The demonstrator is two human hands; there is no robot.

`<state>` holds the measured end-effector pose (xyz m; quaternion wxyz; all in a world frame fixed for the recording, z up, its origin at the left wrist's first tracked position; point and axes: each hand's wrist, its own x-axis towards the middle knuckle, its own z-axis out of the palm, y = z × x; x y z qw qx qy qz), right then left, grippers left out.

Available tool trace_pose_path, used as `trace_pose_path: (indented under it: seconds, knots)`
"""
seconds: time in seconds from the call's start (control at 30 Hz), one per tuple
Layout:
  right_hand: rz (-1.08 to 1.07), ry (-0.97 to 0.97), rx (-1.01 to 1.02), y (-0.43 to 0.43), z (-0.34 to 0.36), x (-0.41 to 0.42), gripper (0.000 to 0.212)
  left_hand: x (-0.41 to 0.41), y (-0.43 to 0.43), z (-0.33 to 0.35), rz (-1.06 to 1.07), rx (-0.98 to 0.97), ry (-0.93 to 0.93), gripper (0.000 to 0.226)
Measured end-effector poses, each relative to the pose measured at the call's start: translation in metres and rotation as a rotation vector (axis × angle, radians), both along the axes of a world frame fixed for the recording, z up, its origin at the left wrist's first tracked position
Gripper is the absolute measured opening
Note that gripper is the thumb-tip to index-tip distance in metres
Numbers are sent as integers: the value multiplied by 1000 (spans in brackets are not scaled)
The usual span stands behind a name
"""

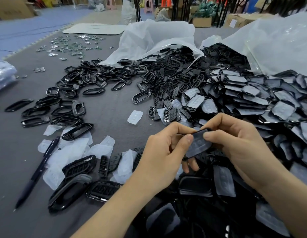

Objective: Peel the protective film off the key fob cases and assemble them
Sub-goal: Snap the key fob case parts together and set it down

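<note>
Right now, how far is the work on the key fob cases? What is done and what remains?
Done: many peeled films lie loose on the table beside bare black frames. In hand: the left hand and right hand pinch one case with its film on. Left: a big pile of film-covered cases on the right; no clearly assembled fob shows.

A grey table (111, 107) carries black case parts (72, 79), peeled films (101, 149), a pen (37, 170), plastic bags (158, 35).

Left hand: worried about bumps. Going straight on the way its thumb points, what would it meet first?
Probably the right hand, whose fingers pinch the same film-covered case just ahead; depth is unclear.
</note>
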<state>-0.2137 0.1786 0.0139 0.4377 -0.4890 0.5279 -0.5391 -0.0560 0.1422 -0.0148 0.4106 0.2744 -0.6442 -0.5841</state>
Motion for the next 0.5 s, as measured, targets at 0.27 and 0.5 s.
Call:
trace_pose_path:
  seconds: [0.27,0.5]
  knots:
    - [51,-30,14,0,0,4,18,2,1,1,30,-92,-26,14]
    - [-19,-150,73,-3,-8,10,37,-3,6,-5,128,-285,-132,14]
